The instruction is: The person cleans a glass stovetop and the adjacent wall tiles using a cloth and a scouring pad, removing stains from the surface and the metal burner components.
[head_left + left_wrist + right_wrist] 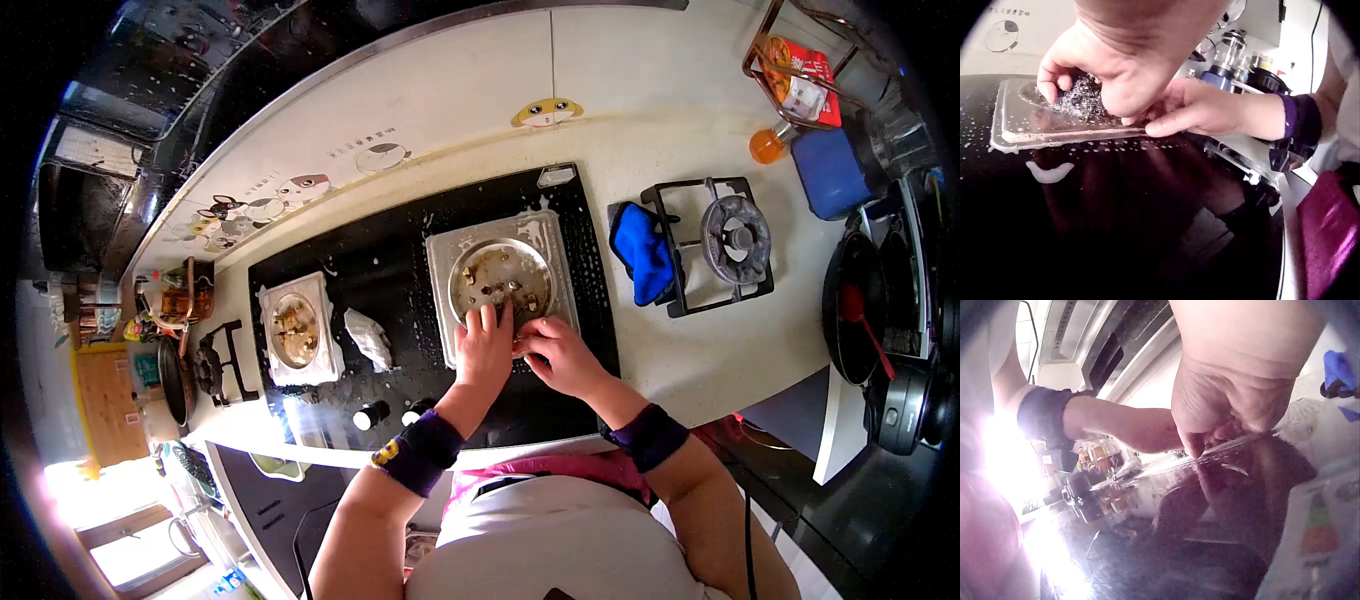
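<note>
A square metal burner tray (445,255) with a greasy round hollow lies on the black glass cooktop (400,275). My left hand (488,322) is on the tray's near side, with its fingers curled round a wad of steel wool (1082,98) that presses into the hollow. In the left wrist view that left hand (1094,59) covers most of the wad. My right hand (537,347) is just right of it and pinches the tray's (1016,128) near edge. In the right wrist view the right hand's fingertips (1200,440) sit on that edge.
A second dirty tray (270,300) and a crumpled wad (368,338) lie on the cooktop's left half, with two knobs (372,415) at the front. To the right sit a blue cloth (643,250), a burner grate (722,240) and a black pan (860,300).
</note>
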`<act>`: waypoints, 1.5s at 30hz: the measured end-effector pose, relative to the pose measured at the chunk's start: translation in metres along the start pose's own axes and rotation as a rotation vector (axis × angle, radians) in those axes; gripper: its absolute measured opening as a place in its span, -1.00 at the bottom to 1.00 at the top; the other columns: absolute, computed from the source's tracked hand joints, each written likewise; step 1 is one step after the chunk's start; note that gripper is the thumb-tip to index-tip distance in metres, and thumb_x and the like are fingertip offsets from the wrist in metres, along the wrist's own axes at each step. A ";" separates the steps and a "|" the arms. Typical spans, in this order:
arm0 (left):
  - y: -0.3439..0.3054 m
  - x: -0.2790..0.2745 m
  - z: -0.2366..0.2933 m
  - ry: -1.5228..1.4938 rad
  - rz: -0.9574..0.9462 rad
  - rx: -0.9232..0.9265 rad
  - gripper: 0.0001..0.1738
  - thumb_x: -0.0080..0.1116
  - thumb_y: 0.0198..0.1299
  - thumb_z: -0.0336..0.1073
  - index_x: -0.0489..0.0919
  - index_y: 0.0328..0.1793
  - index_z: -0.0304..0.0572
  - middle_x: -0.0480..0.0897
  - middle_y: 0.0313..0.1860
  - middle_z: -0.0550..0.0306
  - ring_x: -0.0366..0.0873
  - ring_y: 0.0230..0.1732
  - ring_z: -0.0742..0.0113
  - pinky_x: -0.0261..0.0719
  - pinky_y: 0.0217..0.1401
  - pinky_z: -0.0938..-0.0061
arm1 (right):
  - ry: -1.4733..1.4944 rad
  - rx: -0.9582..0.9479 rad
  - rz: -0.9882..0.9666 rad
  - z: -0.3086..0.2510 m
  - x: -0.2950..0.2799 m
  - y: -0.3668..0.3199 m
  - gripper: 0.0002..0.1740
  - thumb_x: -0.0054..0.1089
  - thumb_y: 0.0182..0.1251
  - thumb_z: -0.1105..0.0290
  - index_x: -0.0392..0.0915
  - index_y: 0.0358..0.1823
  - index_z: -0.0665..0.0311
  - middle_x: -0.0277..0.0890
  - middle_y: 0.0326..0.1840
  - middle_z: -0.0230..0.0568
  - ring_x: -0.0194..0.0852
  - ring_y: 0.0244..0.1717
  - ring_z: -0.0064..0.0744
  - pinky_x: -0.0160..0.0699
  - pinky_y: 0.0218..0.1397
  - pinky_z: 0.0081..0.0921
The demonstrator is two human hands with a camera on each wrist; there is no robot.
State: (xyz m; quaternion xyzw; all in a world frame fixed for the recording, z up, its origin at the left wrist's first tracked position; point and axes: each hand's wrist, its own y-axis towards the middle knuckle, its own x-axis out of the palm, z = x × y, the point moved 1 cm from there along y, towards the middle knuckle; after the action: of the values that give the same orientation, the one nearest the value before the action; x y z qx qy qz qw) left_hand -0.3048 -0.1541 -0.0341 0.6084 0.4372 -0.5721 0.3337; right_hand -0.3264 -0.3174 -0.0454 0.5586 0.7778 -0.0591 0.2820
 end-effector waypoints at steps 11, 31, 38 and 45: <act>0.022 0.013 0.001 0.137 0.070 -0.092 -0.41 0.16 0.17 -0.16 0.52 0.34 -0.20 0.48 -0.09 0.15 0.48 -0.07 0.19 0.45 -0.12 0.27 | 0.013 0.009 -0.002 0.002 0.003 -0.003 -0.83 0.32 0.12 0.56 0.70 -0.24 0.21 0.52 -0.04 -0.18 0.50 0.06 -0.11 0.52 0.20 -0.22; -0.014 0.001 -0.001 -0.144 0.035 0.110 -0.46 0.20 0.14 -0.21 0.58 0.31 0.01 0.47 -0.02 0.08 0.48 0.03 0.07 0.54 -0.05 0.18 | 0.055 0.041 0.029 0.003 -0.007 -0.011 -0.85 0.28 0.17 0.59 0.69 -0.24 0.25 0.54 -0.07 -0.19 0.53 0.04 -0.13 0.57 0.17 -0.26; 0.009 0.011 0.012 -0.154 0.128 0.026 -0.51 0.23 0.08 -0.22 0.61 0.21 0.03 0.48 -0.02 0.10 0.48 0.04 0.09 0.49 0.00 0.18 | 0.029 0.033 0.040 0.009 -0.011 -0.017 -0.86 0.28 0.17 0.60 0.67 -0.23 0.28 0.54 -0.08 -0.19 0.55 0.00 -0.11 0.59 0.13 -0.26; -0.018 -0.010 -0.014 -0.201 0.035 0.122 -0.65 0.23 0.17 -0.23 0.69 0.10 0.11 0.47 -0.09 0.08 0.52 0.00 0.08 0.63 -0.06 0.20 | 0.005 0.059 0.066 0.007 -0.016 -0.024 -0.82 0.28 0.20 0.59 0.65 -0.16 0.29 0.55 -0.06 -0.16 0.56 -0.01 -0.10 0.59 0.11 -0.27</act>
State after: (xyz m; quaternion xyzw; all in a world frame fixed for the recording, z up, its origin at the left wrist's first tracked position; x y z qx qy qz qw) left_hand -0.3151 -0.1361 -0.0210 0.5746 0.3553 -0.6499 0.3482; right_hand -0.3420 -0.3428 -0.0487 0.5921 0.7576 -0.0711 0.2652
